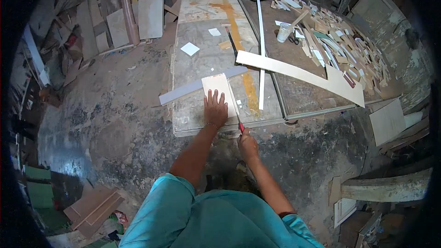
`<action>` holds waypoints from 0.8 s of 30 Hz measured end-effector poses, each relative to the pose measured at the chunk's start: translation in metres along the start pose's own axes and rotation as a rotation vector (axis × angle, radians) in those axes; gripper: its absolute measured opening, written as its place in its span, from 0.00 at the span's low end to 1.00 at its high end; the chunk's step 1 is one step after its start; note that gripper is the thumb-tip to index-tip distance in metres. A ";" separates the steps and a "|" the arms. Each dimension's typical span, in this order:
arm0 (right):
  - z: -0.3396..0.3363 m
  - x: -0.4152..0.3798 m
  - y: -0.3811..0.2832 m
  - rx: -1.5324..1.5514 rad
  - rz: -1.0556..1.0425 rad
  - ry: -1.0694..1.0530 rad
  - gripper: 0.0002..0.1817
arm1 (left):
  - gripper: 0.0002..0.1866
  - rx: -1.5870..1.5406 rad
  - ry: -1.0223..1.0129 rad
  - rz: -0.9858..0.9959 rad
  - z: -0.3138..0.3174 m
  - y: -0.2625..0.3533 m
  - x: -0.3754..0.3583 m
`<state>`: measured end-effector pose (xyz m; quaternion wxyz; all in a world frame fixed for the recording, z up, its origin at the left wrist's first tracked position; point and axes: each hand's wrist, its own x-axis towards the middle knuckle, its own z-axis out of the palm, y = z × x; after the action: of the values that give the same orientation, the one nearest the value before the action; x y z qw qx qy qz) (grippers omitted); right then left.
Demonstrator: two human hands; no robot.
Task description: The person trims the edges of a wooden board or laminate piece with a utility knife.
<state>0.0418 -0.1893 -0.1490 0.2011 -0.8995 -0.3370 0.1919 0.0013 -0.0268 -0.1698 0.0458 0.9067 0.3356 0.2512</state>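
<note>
A pale rectangular board [217, 82] lies on the worn worktable [193, 36], over a long grey strip [183, 92]. My left hand [215, 108] rests flat on the board's lower part with its fingers spread. My right hand [248, 146] is closed round the red handle of a saw-like tool [241, 127], at the table's near edge. The tool's thin blade runs up along the board's right side. Just right of it, a narrow white strip [262, 41] lies lengthwise, and a wide cream piece [294, 72] crosses over it.
Many wood offcuts [342, 48] are heaped on the right table [294, 89], near a plastic cup [284, 33] and black-handled scissors [293, 40]. A white square [189, 48] lies at the left table's far part. Boards [151, 16] lean at the back left.
</note>
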 end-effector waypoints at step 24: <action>-0.045 0.010 -0.007 0.325 0.055 -0.263 0.12 | 0.24 -0.005 0.004 -0.002 0.000 -0.002 0.001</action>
<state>0.0669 -0.1880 -0.1101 0.2928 -0.8313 -0.3004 0.3647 0.0011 -0.0251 -0.1702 0.0476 0.9058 0.3358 0.2539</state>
